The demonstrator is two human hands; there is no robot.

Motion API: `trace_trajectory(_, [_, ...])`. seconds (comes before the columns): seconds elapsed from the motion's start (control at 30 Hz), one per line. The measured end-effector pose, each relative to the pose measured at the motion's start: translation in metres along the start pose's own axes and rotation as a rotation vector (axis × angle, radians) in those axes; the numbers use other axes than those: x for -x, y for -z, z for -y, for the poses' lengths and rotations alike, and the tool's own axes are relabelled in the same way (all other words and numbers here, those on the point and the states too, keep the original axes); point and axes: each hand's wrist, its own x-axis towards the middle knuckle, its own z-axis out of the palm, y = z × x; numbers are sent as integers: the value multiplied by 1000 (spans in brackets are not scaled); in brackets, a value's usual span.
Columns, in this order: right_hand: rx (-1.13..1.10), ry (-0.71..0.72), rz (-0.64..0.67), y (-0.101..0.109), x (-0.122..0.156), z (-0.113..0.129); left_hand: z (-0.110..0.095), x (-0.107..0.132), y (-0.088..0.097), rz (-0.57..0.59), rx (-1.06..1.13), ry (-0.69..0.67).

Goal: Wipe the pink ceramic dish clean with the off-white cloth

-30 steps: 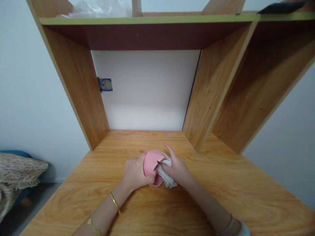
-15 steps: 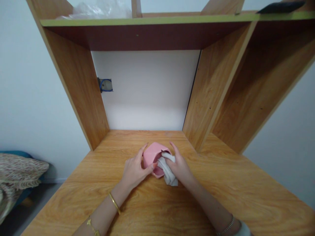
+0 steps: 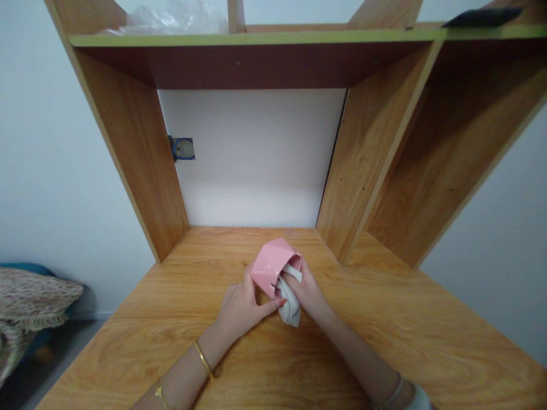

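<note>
- L hand [image 3: 243, 304] clasps pink pot [image 3: 271, 265], thumb nr rim, fingers behind, prob. to steady it.
- Pot's just beyond L hand, tilted, mouth twd R hand [image 3: 308, 289], seemingly for easy access.
- R hand pinches white cloth [image 3: 290, 307] partly inside pot; loose end hangs below fingers.
- Worktop [image 3: 363, 324] under both hands; can't tell if pot touches.

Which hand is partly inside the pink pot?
The right hand: its fingers run into the opening of the pink pot with the white cloth. The left hand holds the pot from outside.
</note>
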Motion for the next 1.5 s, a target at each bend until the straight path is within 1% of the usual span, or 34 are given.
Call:
trace_trajectory(0.1, [0, -13, 6, -4, 2, 0, 1, 1, -2, -13, 11, -19])
trace_trajectory(0.23, [11, -5, -7, -4, -1, -1, 2, 1, -4, -46, 39, -76])
trace_trajectory(0.4, [30, -11, 10, 0, -4, -5, -1, 1, -4, -36, -20, -34])
trace_trajectory(0.5, [63, -34, -6, 4, -6, -8, -1, 1, -3, -45, -35, -24])
trace_trajectory(0.7, [258, -49, -26, 12, -8, -14, 1, 0, -1, -23, -38, -51])
trace_trajectory(0.9, [544, -29, -71, 19, -8, -9, -1, 0, 1, -31, -48, -92])
trace_trajectory(1.0, [643, -26, -76, 20, -7, -6, -2, 0, 3, -47, -74, -94])
trace_trajectory(1.1, [707, -23, -68, 19, -4, -4, -1, -1, 5, -36, -100, -91])
trace_trajectory(1.33, [736, -13, -39, 14, -1, 0, 4, -3, 9, -37, -75, -99])
trace_trajectory(1.5, [688, 17, 27, 15, 1, -5, 4, -4, 10, -30, -82, -67])
